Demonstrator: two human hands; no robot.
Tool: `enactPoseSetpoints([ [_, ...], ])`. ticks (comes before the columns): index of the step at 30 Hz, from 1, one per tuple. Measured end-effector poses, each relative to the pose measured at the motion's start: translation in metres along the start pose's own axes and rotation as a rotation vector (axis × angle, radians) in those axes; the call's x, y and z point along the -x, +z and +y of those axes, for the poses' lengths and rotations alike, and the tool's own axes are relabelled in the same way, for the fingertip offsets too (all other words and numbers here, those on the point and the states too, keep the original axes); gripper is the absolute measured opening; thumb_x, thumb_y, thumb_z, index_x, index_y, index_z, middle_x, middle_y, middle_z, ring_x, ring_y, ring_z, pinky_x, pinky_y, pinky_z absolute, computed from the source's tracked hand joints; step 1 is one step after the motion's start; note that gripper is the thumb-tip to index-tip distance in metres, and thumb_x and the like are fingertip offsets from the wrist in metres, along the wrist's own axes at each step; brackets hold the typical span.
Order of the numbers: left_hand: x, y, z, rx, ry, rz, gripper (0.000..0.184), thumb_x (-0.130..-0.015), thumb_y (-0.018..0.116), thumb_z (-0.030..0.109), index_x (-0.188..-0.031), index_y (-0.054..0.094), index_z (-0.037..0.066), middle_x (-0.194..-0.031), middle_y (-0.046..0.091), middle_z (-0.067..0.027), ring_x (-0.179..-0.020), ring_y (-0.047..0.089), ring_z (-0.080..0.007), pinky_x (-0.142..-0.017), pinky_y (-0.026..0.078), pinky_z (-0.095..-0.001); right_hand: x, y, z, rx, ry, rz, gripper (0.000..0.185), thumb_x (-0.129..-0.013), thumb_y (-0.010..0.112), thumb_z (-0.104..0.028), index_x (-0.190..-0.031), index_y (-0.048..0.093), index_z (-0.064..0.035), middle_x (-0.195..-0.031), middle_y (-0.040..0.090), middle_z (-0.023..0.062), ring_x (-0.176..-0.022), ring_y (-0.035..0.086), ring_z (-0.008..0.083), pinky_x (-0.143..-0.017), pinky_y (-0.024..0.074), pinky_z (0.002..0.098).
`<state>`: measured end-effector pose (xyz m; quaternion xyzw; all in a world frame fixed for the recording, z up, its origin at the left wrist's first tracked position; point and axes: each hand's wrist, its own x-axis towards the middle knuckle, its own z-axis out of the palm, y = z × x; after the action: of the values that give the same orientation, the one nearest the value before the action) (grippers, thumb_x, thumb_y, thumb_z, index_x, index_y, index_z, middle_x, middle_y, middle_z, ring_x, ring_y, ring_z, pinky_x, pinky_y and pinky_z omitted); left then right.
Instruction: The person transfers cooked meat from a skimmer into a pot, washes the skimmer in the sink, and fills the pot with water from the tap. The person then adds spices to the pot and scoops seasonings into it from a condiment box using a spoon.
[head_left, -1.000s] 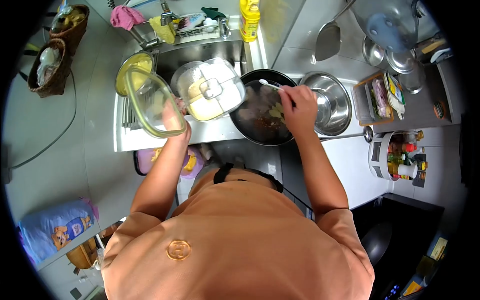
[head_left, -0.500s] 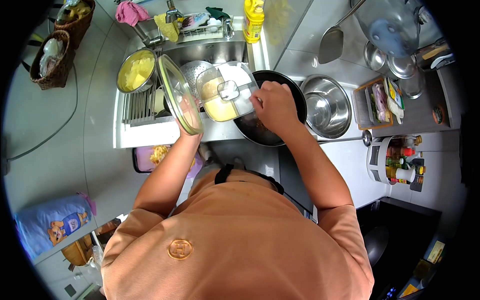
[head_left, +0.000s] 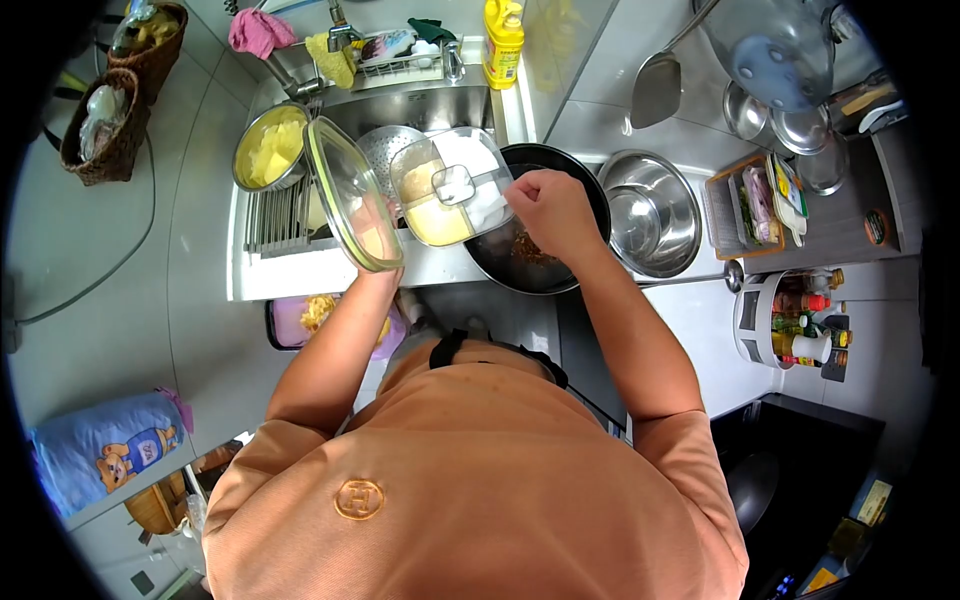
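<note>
My left hand [head_left: 378, 232] is closed round the left side of a clear seasoning box [head_left: 440, 235], partly hidden behind the box's raised lid [head_left: 345, 195] with its green seal. White and yellowish grainy seasonings fill the compartments. At the box's right edge, my right hand [head_left: 550, 205] hangs over a black pan [head_left: 487, 262], thumb and fingers pressed together. Whatever the fingertips pinch, if anything, is too small to make out. Dark reddish-brown bits [head_left: 530, 248] lie at the bottom of the pan.
Behind the box is a steel sink [head_left: 430, 105] holding a perforated strainer [head_left: 385, 150]. A pot of yellow pieces [head_left: 275, 152] stands left, a steel bowl [head_left: 652, 213] right of the pan. Farther right are a food container [head_left: 745, 210] and a bottle rack [head_left: 752, 320].
My right hand has drawn slightly right and down, off the box's edge and over the pan. The box and lid in my left hand have barely moved.
</note>
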<state>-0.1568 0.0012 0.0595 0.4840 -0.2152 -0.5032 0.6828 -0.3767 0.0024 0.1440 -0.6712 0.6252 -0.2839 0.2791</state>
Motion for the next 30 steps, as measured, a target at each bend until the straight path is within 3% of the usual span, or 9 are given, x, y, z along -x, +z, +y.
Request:
enactPoseSetpoints([
  [4, -0.004, -0.004, 0.001, -0.021, -0.005, -0.044, 0.012, -0.090, 0.055, 0.025, -0.086, 0.053, 0.013, -0.075, 0.049, 0.0038, -0.064, 0.045, -0.0077, -0.057, 0.033, -0.0225, -0.004, -0.007, 0.010, -0.091, 0.079, -0.006, 0.021, -0.077, 0.063, -0.023, -0.076, 0.067, -0.0019, -0.071, 0.064, 0.0155, -0.067, 0.063, 0.0293, -0.064, 0.0481, 0.0368],
  [10, -0.007, 0.001, 0.002, 0.018, -0.024, 0.076, 0.011, -0.090, 0.056, 0.025, -0.088, 0.054, 0.015, -0.076, 0.050, 0.0039, -0.064, 0.046, -0.0078, -0.057, 0.033, -0.0220, -0.010, -0.014, 0.046, -0.509, 0.309, -0.013, 0.022, -0.083, 0.064, -0.022, -0.079, 0.069, -0.0006, -0.064, 0.061, 0.0027, -0.062, 0.055, 0.0095, -0.058, 0.0431, 0.0270],
  [14, -0.014, -0.021, -0.001, 0.022, 0.027, 0.012, 0.015, -0.092, 0.055, 0.029, -0.094, 0.055, 0.013, -0.076, 0.050, 0.0035, -0.065, 0.045, -0.0064, -0.056, 0.033, -0.0206, 0.002, -0.024, 0.067, -0.753, 0.320, 0.225, 0.020, -0.085, 0.064, -0.018, -0.078, 0.068, 0.0004, -0.071, 0.061, -0.0010, -0.065, 0.051, 0.0062, -0.058, 0.0410, 0.0259],
  [16, -0.013, -0.022, 0.004, 0.032, 0.008, 0.049, 0.014, -0.093, 0.054, 0.027, -0.091, 0.055, 0.013, -0.075, 0.049, 0.0040, -0.062, 0.043, -0.0055, -0.055, 0.032, -0.0198, 0.009, -0.018, 0.093, -0.454, 0.236, 0.379, 0.015, -0.083, 0.065, -0.016, -0.081, 0.068, -0.0015, -0.067, 0.059, 0.0012, -0.060, 0.052, 0.0113, -0.058, 0.0421, 0.0276],
  [18, -0.025, -0.044, -0.003, 0.018, 0.027, -0.055, 0.019, -0.094, 0.052, 0.029, -0.092, 0.053, 0.010, -0.078, 0.050, 0.0018, -0.067, 0.047, -0.0084, -0.057, 0.036, -0.0228, 0.020, -0.015, 0.104, -0.101, 0.099, 0.451, 0.012, -0.081, 0.066, -0.015, -0.083, 0.069, -0.0032, -0.065, 0.056, 0.0036, -0.058, 0.053, 0.0155, -0.058, 0.0429, 0.0283],
  [19, -0.027, -0.048, -0.005, 0.023, 0.034, -0.064, 0.019, -0.094, 0.051, 0.029, -0.092, 0.053, 0.010, -0.077, 0.049, 0.0019, -0.066, 0.046, -0.0080, -0.057, 0.035, -0.0225, 0.024, -0.011, 0.110, -0.048, 0.009, 0.445, 0.009, -0.078, 0.068, -0.014, -0.083, 0.069, -0.0066, -0.065, 0.053, 0.0068, -0.061, 0.054, 0.0226, -0.060, 0.0437, 0.0319],
  [23, -0.026, -0.043, -0.003, 0.060, 0.046, -0.018, 0.019, -0.094, 0.052, 0.029, -0.091, 0.053, 0.011, -0.075, 0.047, 0.0024, -0.063, 0.044, -0.0072, -0.055, 0.034, -0.0222, 0.036, -0.009, 0.110, 0.313, -0.306, 0.518, 0.007, -0.077, 0.069, -0.015, -0.080, 0.069, -0.0085, -0.070, 0.056, 0.0061, -0.071, 0.056, 0.0256, -0.065, 0.0421, 0.0379],
  [29, -0.013, -0.033, 0.006, 0.049, 0.077, -0.113, 0.020, -0.095, 0.051, 0.029, -0.094, 0.054, 0.010, -0.076, 0.049, 0.0017, -0.066, 0.047, -0.0084, -0.056, 0.036, -0.0220, 0.037, -0.013, 0.102, 0.505, -0.315, 0.566, 0.008, -0.078, 0.068, -0.015, -0.080, 0.067, -0.0074, -0.067, 0.052, 0.0055, -0.066, 0.053, 0.0249, -0.062, 0.0414, 0.0370],
  [30, -0.012, -0.024, 0.005, 0.088, 0.062, 0.002, 0.016, -0.092, 0.055, 0.026, -0.094, 0.056, 0.011, -0.076, 0.052, 0.0020, -0.063, 0.045, -0.0075, -0.055, 0.034, -0.0214, 0.032, -0.015, 0.089, 0.356, -0.297, 0.580, 0.007, -0.078, 0.067, -0.014, -0.080, 0.066, -0.0071, -0.067, 0.052, 0.0057, -0.065, 0.053, 0.0250, -0.061, 0.0414, 0.0370],
])
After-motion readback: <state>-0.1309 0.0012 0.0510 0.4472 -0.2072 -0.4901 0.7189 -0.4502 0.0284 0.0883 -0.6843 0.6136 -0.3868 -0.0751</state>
